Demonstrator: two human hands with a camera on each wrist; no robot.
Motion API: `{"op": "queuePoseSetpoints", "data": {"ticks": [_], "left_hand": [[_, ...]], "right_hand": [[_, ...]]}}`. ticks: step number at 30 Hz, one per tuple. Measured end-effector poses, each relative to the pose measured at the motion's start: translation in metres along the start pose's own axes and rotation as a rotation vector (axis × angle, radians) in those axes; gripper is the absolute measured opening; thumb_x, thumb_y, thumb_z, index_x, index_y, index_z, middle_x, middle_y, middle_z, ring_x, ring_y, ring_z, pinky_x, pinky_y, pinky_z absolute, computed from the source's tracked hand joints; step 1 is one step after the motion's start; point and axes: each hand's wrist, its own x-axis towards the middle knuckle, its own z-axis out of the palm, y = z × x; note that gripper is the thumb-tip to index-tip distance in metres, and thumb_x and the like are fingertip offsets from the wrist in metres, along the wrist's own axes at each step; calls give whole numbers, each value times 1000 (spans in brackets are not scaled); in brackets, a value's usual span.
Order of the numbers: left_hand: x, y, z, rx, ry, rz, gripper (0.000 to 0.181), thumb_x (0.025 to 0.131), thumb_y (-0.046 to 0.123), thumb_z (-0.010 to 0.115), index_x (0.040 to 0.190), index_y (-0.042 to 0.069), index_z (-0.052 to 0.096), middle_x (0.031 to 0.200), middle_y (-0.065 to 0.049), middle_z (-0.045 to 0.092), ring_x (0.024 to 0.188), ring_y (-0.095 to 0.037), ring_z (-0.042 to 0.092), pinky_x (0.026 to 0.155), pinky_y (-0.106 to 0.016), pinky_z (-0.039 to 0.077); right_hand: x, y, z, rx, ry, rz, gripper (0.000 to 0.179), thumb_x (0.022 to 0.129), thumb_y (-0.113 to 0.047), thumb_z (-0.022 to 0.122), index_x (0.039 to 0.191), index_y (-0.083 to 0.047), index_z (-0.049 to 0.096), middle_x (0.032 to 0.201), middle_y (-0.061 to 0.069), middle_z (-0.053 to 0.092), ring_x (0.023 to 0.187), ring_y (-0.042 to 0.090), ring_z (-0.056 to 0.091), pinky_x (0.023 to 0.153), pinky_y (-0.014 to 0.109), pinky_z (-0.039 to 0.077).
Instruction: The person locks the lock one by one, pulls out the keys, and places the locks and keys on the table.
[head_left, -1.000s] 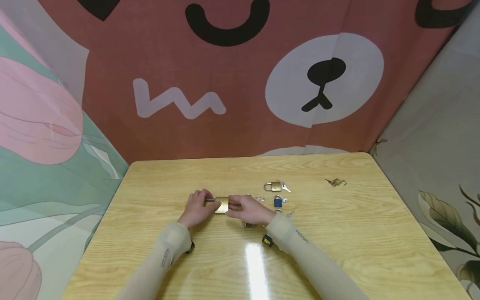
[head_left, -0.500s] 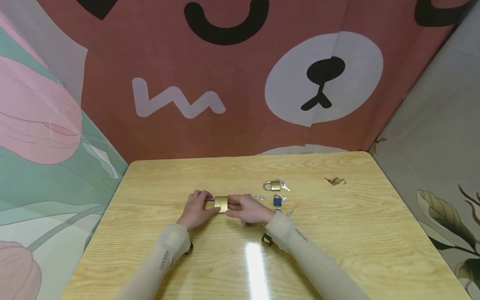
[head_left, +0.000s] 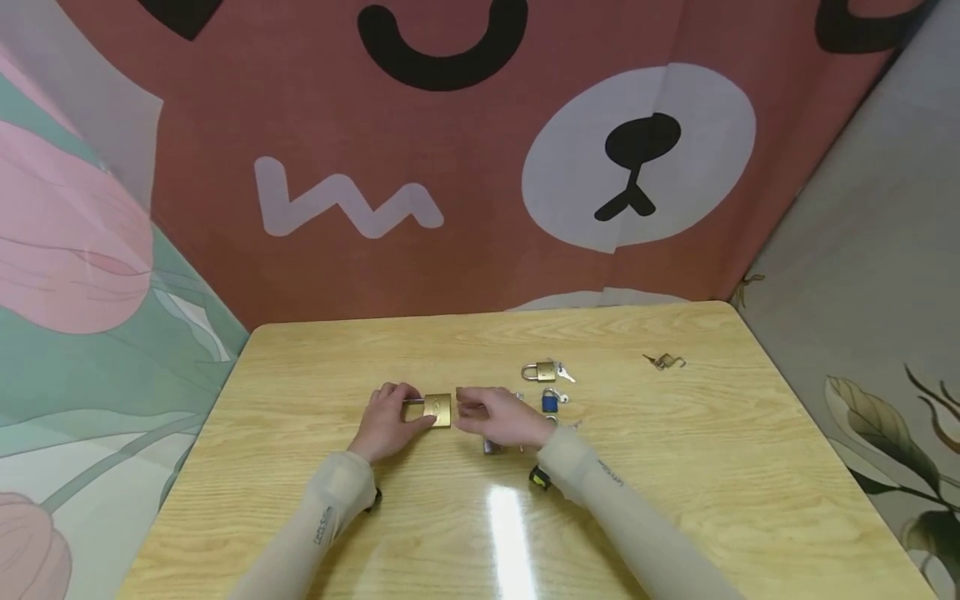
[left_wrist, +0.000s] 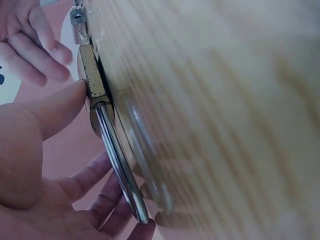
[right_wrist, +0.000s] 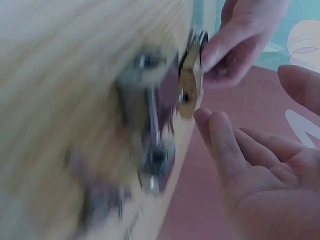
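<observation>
A large brass padlock (head_left: 437, 410) lies flat over the wood-grain table, its steel shackle (left_wrist: 120, 160) pointing left. My left hand (head_left: 386, 423) holds it, thumb at the near edge of the body and fingers around the shackle side. Just right of the padlock's keyhole end is my right hand (head_left: 504, 417), a small gap away. In the right wrist view the right fingers (right_wrist: 255, 155) are loosely extended, thumb apart, with nothing between them. The keyhole end of the brass body (right_wrist: 188, 90) faces that hand.
Right of the hands lie a smaller brass padlock (head_left: 542, 372) with keys, a blue padlock (head_left: 550, 402), and a grey padlock (head_left: 491, 447) partly under the right hand. Farther right is a small brass padlock (head_left: 665, 361) with a key. A patterned cloth (head_left: 450, 275) hangs behind the table (head_left: 712, 467).
My right hand has drawn slightly right, off the end of the padlock, and its fingers have loosened. My left hand keeps its hold. The head view has shifted a little.
</observation>
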Motion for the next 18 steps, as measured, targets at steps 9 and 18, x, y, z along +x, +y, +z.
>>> {"op": "queuePoseSetpoints", "data": {"ticks": [9,18], "left_hand": [[0,11,0,52,43,41,47,92,33,79,129,9,62,132,-13,60,124,-35,52,108,-58,41],[2,48,9,-23,16,222,43,95,22,78,133,12,62,138,-9,58,126,-31,54,105,-51,48]], "right_hand": [[-43,30,-59,-170,254,-21,48,103,-15,65,148,-3,54,139,17,64,119,33,66,101,46,57],[-104,83,-148,-405,483,243,42,103,-16,64,141,1,59,135,26,62,106,39,68,85,55,58]]}}
